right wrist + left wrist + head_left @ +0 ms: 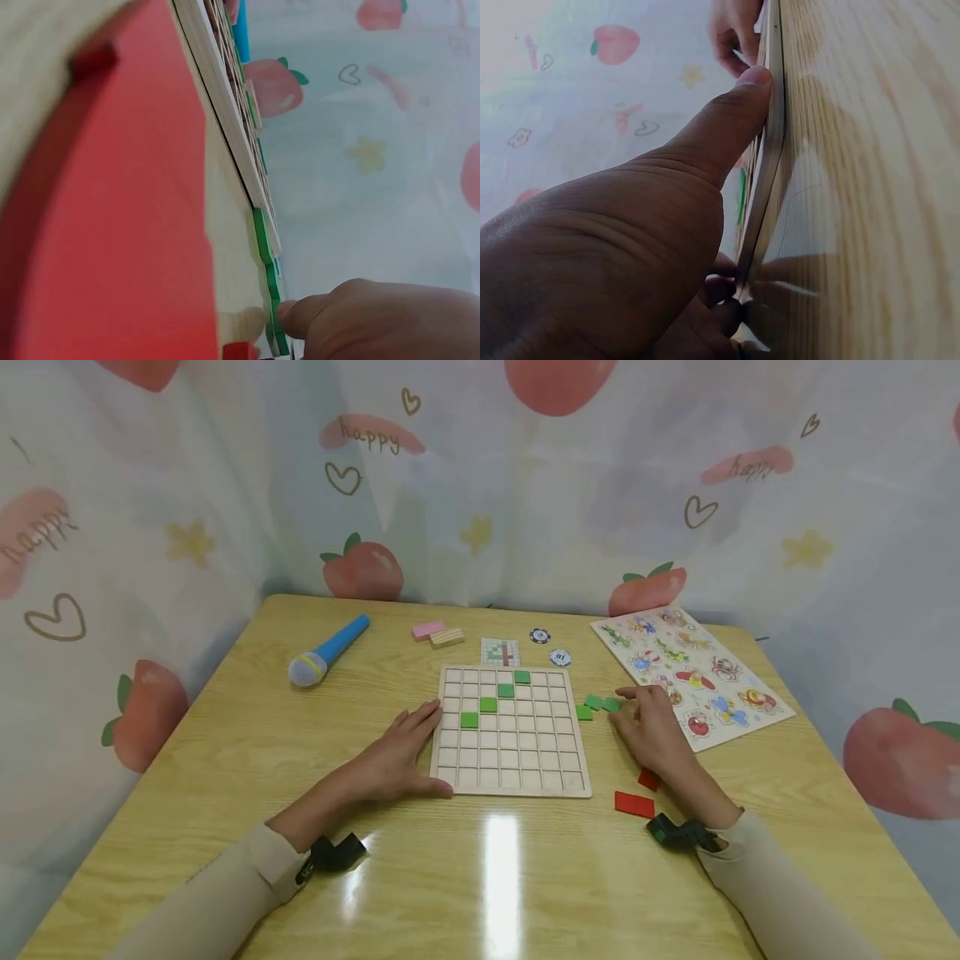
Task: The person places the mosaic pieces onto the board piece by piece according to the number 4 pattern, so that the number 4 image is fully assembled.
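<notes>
A square wooden grid board (517, 785) lies flat on the table, several green tiles (488, 704) set diagonally in its cells. My left hand (393, 760) spreads around the board's near left corner, fingers at the left side, its straight thumb (731, 120) against the near edge. Right of the board, my right hand (652, 735) has thumb and forefinger at either side of a loose green tile (611, 704). A fingertip touches green in the right wrist view; its other fingers are hidden there. Two more loose green tiles (585, 713) lie to the left of it.
Red pieces (634, 804) lie by the right wrist. Behind the board are a small pattern card (500, 652), two round chips (560, 657) and pink and wooden blocks (447, 637). A toy microphone (330, 652) lies far left, an animal puzzle board (693, 672) far right.
</notes>
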`<state>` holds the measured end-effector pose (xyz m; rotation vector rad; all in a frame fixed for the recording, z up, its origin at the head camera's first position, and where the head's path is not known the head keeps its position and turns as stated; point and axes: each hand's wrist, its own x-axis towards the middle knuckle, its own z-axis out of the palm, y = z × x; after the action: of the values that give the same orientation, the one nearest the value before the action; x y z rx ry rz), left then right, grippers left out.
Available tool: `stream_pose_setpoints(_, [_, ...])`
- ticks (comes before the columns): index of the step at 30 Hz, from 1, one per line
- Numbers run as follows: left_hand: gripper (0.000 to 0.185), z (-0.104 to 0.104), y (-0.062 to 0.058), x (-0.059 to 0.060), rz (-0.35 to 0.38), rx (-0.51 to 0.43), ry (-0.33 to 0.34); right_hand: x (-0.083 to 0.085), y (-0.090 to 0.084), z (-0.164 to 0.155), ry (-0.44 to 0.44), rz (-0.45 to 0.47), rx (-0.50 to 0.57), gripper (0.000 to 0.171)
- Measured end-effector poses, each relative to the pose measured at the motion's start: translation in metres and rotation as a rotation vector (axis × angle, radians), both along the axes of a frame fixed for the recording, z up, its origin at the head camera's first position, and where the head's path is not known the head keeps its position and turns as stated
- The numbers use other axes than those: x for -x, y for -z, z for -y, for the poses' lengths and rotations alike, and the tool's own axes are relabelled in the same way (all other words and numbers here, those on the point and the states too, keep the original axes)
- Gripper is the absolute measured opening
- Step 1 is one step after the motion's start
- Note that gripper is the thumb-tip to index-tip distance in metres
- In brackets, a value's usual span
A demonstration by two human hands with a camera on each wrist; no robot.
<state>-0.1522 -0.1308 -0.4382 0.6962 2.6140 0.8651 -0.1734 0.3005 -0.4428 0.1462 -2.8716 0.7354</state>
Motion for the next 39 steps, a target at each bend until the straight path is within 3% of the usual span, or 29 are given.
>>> stream_pose_setpoints(8, [0.133,-0.003,0.000,-0.001,0.000,-0.012,0.016,0.001,-0.002,0.002,0.031,0.052,-0.057,0.035])
stream_pose_setpoints(15, [0.132,-0.001,-0.002,-0.001,0.007,0.001,0.006,0.001,-0.001,0.006,0.023,0.039,-0.006,0.035])
stream_pose_setpoints(19, [0.132,0.001,-0.004,-0.001,0.015,0.002,-0.004,-0.002,-0.008,0.018,-0.005,0.031,0.055,0.032])
stream_pose_setpoints(23, [0.132,0.003,-0.003,0.000,0.015,-0.002,-0.001,-0.009,-0.023,0.038,-0.112,0.024,0.059,0.026])
stream_pose_setpoints(29, [0.132,0.002,0.000,0.002,-0.005,-0.009,0.002,-0.021,-0.047,0.076,-0.379,0.051,0.057,0.016])
stream_pose_setpoints(32, [0.133,0.002,0.002,0.003,-0.008,-0.007,0.005,-0.024,-0.056,0.099,-0.472,0.068,0.028,0.016])
stream_pose_setpoints(39, [0.132,0.003,0.002,0.003,-0.007,0.002,0.005,-0.013,-0.057,0.151,-0.619,0.105,-0.106,0.015])
